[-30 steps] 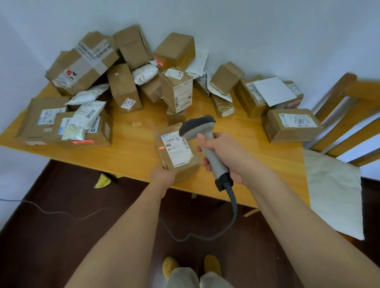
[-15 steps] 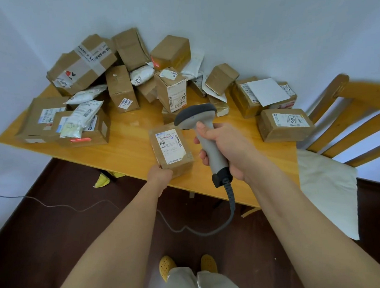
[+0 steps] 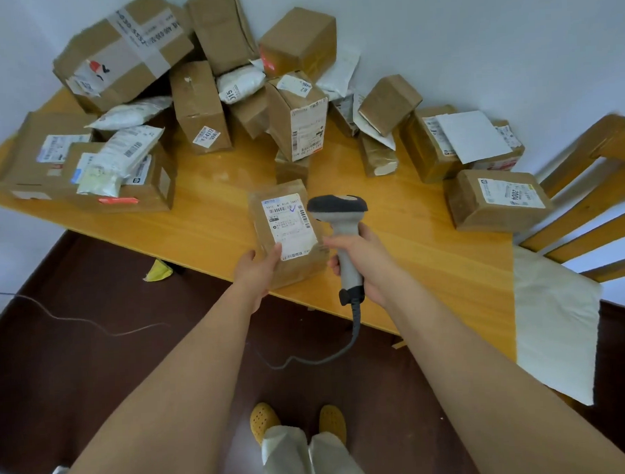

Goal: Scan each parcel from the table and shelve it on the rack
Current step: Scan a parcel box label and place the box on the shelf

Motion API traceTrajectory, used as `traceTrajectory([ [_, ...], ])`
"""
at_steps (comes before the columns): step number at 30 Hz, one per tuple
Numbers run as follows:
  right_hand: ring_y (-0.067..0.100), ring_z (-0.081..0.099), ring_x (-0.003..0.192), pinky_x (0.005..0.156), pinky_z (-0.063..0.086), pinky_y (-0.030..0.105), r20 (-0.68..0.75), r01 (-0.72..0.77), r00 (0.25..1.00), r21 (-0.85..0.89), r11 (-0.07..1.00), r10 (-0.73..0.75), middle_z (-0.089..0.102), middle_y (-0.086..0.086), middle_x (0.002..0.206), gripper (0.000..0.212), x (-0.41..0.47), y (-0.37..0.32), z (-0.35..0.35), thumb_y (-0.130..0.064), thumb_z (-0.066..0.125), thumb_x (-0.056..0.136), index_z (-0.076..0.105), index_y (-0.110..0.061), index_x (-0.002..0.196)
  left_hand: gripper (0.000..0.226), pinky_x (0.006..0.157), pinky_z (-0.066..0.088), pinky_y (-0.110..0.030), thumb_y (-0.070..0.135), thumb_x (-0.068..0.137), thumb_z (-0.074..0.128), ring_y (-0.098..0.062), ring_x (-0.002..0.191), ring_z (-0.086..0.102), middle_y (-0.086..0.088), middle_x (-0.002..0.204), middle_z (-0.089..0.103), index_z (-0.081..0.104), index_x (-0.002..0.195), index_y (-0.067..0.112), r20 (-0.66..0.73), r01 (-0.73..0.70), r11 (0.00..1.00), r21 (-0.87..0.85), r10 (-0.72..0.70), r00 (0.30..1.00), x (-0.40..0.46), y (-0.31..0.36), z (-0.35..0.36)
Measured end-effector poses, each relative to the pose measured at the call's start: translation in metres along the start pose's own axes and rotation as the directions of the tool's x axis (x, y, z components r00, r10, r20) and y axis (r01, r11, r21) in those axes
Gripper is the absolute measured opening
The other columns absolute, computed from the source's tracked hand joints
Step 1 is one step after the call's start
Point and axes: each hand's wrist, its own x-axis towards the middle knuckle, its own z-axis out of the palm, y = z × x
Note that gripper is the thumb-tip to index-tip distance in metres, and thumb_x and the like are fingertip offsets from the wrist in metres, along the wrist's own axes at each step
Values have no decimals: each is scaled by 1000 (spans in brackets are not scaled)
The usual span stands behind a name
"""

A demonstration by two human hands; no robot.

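Since the earlier frames the red scan dot on the label is gone, and the parcel (image 3: 286, 234) now sits with my left thumb laid over its near label corner instead of the hand cupping the lower edge.

Left hand (image 3: 257, 271): fingers curled under the parcel's near end, thumb on top, gripping it at the table (image 3: 203, 220) front edge. Scanner (image 3: 341, 232): just right of the parcel, head level with the label. Right hand (image 3: 366, 261): fingers wrapped round the scanner grip. Rack: not in view.

Risk: the parcel overhangs the table edge, held at one end only; I judge it could tip or slip when lifted. I cannot confirm the scan registered. The scanner cable (image 3: 323, 354) hangs in a loop below the edge and could snag when I turn away.

Surroundings, left to right: flat boxes with soft white mailers (image 3: 121, 155) on top, a big taped box (image 3: 120, 51) in the heap against the wall, a labelled box (image 3: 495, 200) at far right, then a wooden chair (image 3: 588, 196) beside the table, limiting any turn to the right.
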Motion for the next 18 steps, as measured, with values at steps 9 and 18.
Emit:
traceTrajectory([
  [9,12,53,50,49,45,24,77,-24,997,-66,998,29,65,3,93,30,23,32,33,-4,63,91,50,-20,112,59,107,34,-57,53,97,48,-30,130,46,-2,144,49,31,148,29,180,63,992,-107,-43,983,1,-15,-20],
  [18,10,52,47,49,46,24,414,122,908,-117,986,-63,61,7,96,41,-39,4,101,-1,65,89,50,-13,124,44,106,35,-59,51,89,60,-29,115,57,2,128,57,41,125,35,-172,-137,832,-538,51,984,-111,-36,-124],
])
